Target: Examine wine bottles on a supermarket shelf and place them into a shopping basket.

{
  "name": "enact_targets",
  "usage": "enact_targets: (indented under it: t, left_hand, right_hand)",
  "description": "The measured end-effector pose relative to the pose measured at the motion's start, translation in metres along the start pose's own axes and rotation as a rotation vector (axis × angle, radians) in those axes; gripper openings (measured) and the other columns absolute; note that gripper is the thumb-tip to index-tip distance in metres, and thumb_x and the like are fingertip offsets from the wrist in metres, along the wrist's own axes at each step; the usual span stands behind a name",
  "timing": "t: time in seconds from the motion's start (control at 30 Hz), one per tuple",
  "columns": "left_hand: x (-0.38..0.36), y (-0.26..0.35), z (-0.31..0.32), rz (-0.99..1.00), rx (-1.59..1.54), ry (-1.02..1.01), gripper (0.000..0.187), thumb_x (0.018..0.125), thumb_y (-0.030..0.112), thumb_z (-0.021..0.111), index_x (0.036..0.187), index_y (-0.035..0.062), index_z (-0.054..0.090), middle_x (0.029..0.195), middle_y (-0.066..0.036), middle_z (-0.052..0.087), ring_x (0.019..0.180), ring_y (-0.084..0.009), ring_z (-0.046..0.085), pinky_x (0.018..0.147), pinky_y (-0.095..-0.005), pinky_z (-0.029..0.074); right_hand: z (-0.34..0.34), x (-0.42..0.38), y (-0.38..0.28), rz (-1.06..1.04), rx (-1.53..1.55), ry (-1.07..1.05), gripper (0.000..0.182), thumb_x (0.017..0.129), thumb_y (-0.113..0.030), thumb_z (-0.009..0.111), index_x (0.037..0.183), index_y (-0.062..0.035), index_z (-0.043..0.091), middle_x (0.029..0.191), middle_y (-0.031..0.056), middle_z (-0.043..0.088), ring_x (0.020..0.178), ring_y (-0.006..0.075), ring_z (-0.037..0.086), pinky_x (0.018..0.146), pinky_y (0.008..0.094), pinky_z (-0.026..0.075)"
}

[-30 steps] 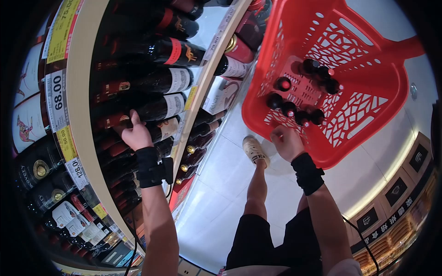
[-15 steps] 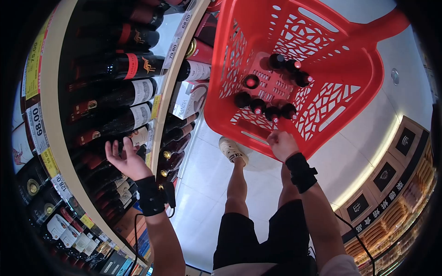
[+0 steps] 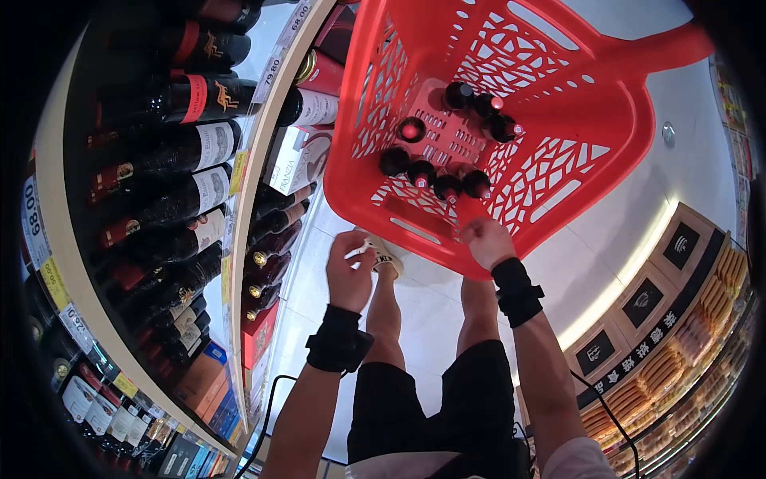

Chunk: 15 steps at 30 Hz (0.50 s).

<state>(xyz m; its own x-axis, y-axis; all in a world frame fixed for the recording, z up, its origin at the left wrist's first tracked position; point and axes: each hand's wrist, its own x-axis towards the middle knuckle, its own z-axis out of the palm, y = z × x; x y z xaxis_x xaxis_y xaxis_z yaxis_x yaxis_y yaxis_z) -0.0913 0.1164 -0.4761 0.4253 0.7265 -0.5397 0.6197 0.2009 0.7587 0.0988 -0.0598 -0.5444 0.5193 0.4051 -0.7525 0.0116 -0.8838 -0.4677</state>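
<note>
Head view: a red plastic shopping basket (image 3: 558, 152) is seen from above, held out over the pale tiled floor (image 3: 431, 311). Its near rim is gripped by the right hand (image 3: 488, 242), whose fingers are closed around the rim; a black wrist strap (image 3: 517, 291) is worn below it. Inside the basket, dark bottles (image 3: 435, 182) are stood upright on the perforated bottom: four are lined up in a row near the right hand, one is set alone beyond them, and three more are clustered at the far side, their red and dark caps facing the camera.

The left hand (image 3: 349, 271) is raised just below the basket's near left corner, fingers loosely curled and part open; nothing is seen to be held in it, and whether it touches the basket cannot be told. A black strap (image 3: 337, 343) is worn on that wrist too, with a cable hanging from it.

To the left, curved shelves (image 3: 259, 168) are stocked with wine bottles (image 3: 171, 156) laid on their sides, and yellow and white price tags (image 3: 36, 223) are fixed along the shelf edges. A boxed wine (image 3: 299, 164) is stood just beside the basket's left wall. Below, the person's black shorts (image 3: 431, 415) and one shoe (image 3: 383, 257) are visible.
</note>
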Motion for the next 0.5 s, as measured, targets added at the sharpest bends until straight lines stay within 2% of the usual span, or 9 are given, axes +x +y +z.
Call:
enact_targets:
  t: [0.13, 0.23, 0.33, 0.43, 0.5]
  left_hand:
    - [-0.007, -0.01, 0.01, -0.133, -0.002, -0.087, 0.013, 0.09, 0.002, 0.062, 0.102, 0.0033, 0.059, 0.098, -0.004, 0.063, 0.097, -0.0138, 0.061, 0.081, -0.0269, 0.051]
    - [-0.009, -0.017, 0.007, -0.174, -0.036, -0.116, 0.012, 0.092, 0.004, 0.063, 0.103, 0.0031, 0.059, 0.098, -0.004, 0.063, 0.096, -0.0132, 0.061, 0.081, -0.0264, 0.051]
    - [-0.007, -0.028, 0.002, -0.151, -0.085, -0.086, 0.01, 0.094, 0.007, 0.063, 0.102, 0.0026, 0.059, 0.095, -0.003, 0.064, 0.092, -0.0121, 0.061, 0.079, -0.0258, 0.051]
    - [-0.003, -0.033, -0.01, -0.183, -0.099, -0.042, 0.01, 0.096, 0.01, 0.062, 0.101, 0.0021, 0.06, 0.091, -0.003, 0.064, 0.088, -0.0109, 0.062, 0.077, -0.0251, 0.05]
    - [0.0, -0.042, -0.017, -0.196, -0.164, -0.018, 0.013, 0.098, 0.016, 0.06, 0.099, 0.003, 0.06, 0.09, -0.003, 0.065, 0.085, -0.0104, 0.062, 0.075, -0.0255, 0.051]
  right_hand:
    - [-0.003, 0.013, 0.01, 0.063, -0.071, 0.005, 0.023, 0.087, -0.022, 0.058, 0.094, -0.0045, 0.072, 0.092, 0.0213, 0.071, 0.093, 0.0398, 0.067, 0.085, 0.0465, 0.054]
    - [-0.007, 0.02, 0.009, 0.075, -0.123, -0.037, 0.023, 0.086, -0.022, 0.059, 0.094, -0.0031, 0.07, 0.092, 0.0217, 0.07, 0.093, 0.0405, 0.067, 0.086, 0.0473, 0.053]
    - [-0.002, 0.033, 0.007, -0.041, -0.196, 0.067, 0.02, 0.086, -0.019, 0.06, 0.092, -0.0024, 0.068, 0.09, 0.021, 0.07, 0.094, 0.04, 0.067, 0.086, 0.0471, 0.053]
    - [0.0, 0.044, -0.002, -0.145, -0.037, 0.089, 0.016, 0.086, -0.018, 0.06, 0.089, -0.0036, 0.067, 0.088, 0.0202, 0.07, 0.092, 0.0397, 0.067, 0.084, 0.0464, 0.054]
    - [0.005, 0.06, -0.003, -0.181, -0.048, 0.068, 0.014, 0.085, -0.017, 0.063, 0.092, -0.0062, 0.068, 0.089, 0.0193, 0.071, 0.091, 0.038, 0.068, 0.082, 0.0444, 0.055]
